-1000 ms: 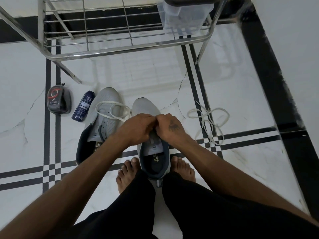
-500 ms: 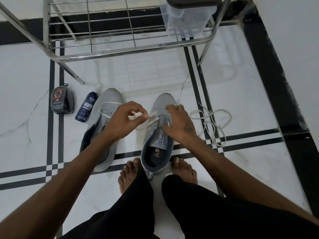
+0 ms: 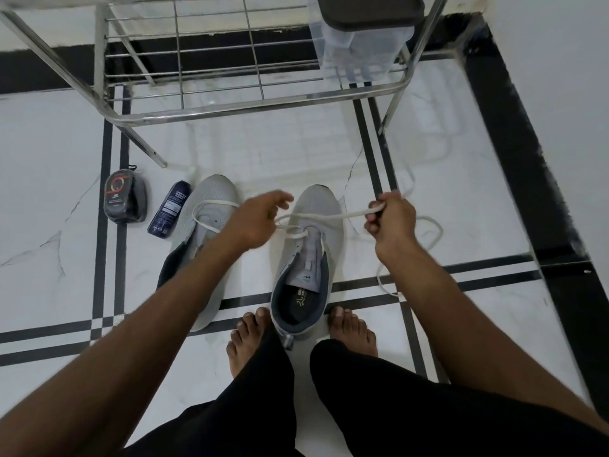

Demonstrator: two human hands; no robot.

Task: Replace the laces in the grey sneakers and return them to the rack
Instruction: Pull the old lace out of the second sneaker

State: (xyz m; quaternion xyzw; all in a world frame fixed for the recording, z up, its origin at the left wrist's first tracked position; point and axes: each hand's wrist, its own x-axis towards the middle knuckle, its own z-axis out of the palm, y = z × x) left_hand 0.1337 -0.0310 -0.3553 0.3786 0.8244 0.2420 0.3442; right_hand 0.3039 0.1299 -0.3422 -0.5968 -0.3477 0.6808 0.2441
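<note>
A grey sneaker (image 3: 324,206) stands upright on the floor between my bare feet, toe pointing away. A white lace (image 3: 333,216) runs through its lowest eyelets. My left hand (image 3: 260,219) pinches one end of this lace just left of the shoe. My right hand (image 3: 390,219) grips the other end, stretched out to the right. The second grey sneaker (image 3: 211,199) lies to the left, partly under my left forearm, with a loose white lace draped on its toe. The metal shoe rack (image 3: 250,103) stands beyond the shoes.
A dark shoe-care pouch (image 3: 123,201) and a navy spray can (image 3: 169,209) lie on the floor left of the sneakers. Another loose white lace (image 3: 435,227) lies on the tiles behind my right hand. A translucent box with a dark lid (image 3: 362,37) sits on the rack.
My hands have moved apart from the sneaker's tongue, drawing the white lace out sideways to left and right. The camera has also moved closer and tilted up slightly.
</note>
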